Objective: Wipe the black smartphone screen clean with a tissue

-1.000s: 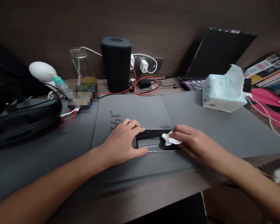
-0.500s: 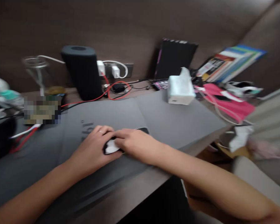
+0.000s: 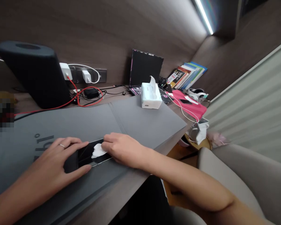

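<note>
A black smartphone (image 3: 85, 155) lies flat on a grey desk mat (image 3: 84, 120). My left hand (image 3: 58, 157), with a ring on one finger, grips the phone by its edges, thumb on the near side and fingertips on the far side. My right hand (image 3: 123, 150) is closed on a crumpled white tissue (image 3: 98, 151) and presses it against the phone's dark screen. The phone's right end is hidden under that hand.
Behind the mat stand a dark speaker (image 3: 37, 78), plugged-in white chargers (image 3: 86, 76) with a red cable (image 3: 72, 84), a tissue pack (image 3: 151, 99) and an open laptop (image 3: 145, 67). Books (image 3: 187, 75) and a pink folder (image 3: 194, 104) lie right. A chair (image 3: 227, 168) stands beside the desk.
The view has swung right. My right hand and the tissue have moved away from my left hand along the phone, so more of the screen shows between them.
</note>
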`<move>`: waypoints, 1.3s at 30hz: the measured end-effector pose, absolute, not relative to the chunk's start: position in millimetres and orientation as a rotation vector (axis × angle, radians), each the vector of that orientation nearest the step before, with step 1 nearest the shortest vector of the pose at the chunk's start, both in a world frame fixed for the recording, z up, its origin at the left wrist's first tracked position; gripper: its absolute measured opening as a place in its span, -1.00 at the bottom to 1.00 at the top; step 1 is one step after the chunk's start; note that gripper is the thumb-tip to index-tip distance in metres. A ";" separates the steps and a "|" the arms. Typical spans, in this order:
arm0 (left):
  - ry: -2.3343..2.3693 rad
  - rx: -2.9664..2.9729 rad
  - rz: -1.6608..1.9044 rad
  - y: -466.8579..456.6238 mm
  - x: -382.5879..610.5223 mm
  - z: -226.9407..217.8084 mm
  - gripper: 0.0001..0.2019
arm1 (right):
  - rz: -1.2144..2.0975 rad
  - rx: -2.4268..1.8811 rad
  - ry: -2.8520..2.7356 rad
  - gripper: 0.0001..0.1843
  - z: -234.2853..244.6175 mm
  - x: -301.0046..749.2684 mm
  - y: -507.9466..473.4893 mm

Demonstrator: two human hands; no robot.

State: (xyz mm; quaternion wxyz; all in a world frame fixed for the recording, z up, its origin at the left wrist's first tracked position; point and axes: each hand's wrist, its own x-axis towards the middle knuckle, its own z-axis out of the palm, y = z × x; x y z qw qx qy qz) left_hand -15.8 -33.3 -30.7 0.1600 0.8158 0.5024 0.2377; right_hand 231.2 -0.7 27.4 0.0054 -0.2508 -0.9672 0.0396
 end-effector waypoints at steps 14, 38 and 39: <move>1.388 2.274 0.633 -30.7 -2.9 0.7 -0.46 | 0.259 -0.918 -2.614 -0.67 14.6 264.4 -6.9; 1.402 2.343 0.603 -35.8 -3.8 -6.4 -0.55 | 0.319 -1.076 -2.401 -0.70 0.6 259.7 -46.3; 1.407 2.345 0.598 -35.9 -3.9 -6.7 -0.54 | 0.303 -1.091 -2.386 -0.69 0.3 265.4 -46.7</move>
